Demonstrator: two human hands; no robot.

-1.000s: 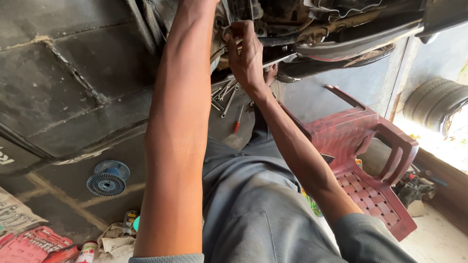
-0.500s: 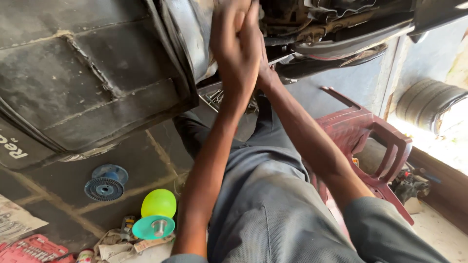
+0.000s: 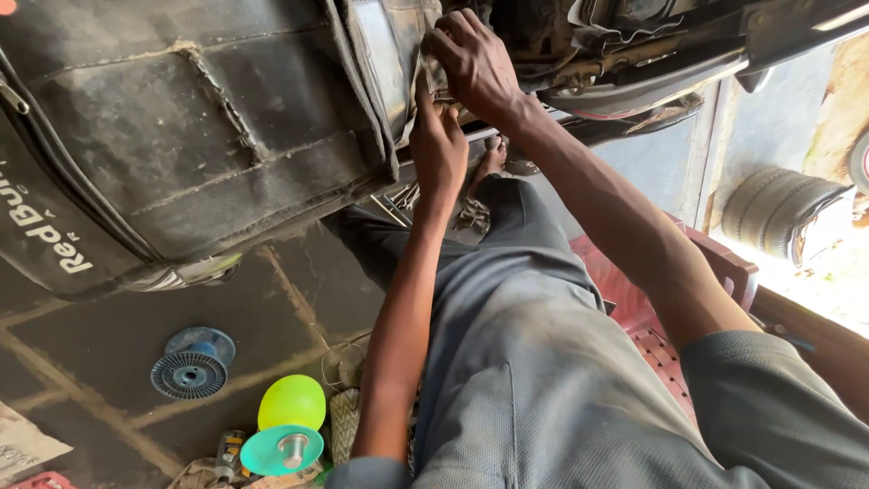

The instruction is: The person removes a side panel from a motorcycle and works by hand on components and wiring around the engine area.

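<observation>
A worn black vehicle seat with cracked covering fills the upper left. Both hands work at its right edge, where the cover folds over. My left hand reaches up from below and pinches the edge of the cover. My right hand sits just above it, fingers curled over the same edge of material. Behind the hands, dark metal vehicle parts run across the top. My grey trousers and a bare foot show below.
On the dark tiled floor lie a blue disc, a yellow-green and teal funnel-like object and several metal tools. A red plastic chair stands to the right, a tyre beyond it.
The view has tilted down and left, showing more of the seat. My left hand has dropped below my right, and both have closed on the cover's edge.
</observation>
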